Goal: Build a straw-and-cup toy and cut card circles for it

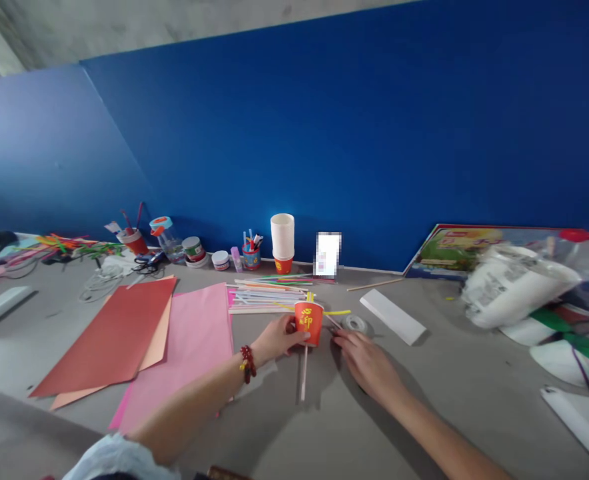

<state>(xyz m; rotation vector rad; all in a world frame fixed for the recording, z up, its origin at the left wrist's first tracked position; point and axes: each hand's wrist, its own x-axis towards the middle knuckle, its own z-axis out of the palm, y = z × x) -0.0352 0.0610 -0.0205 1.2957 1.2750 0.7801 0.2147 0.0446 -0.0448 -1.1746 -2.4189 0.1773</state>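
Head camera view: at a grey table (274,427), we see the left hand (275,339) pinching a red cup (308,323) at its side, the thumb laid across its lower front and the other fingers curled round its left wall, a grip that seems meant to steady it. The cup stands between the two hands, wide rim uppermost, with yellow pieces (310,297) showing above the rim and a pale straw (303,377) running from its base toward the wearer; whether the straw is fixed there, we cannot tell. Just right of the cup, apart from it, the right hand (363,360) reaches low over the table, its fingers bunched near the roll of tape (355,324); we cannot make out whether the fingertips pinch anything. The bundle of straws (269,298) lies just behind the cup, probably for easy reach, while pink paper (199,333) spreads to the left, perhaps to leave working room. Farther back, white cups (282,237) stand stacked, likely to save space.
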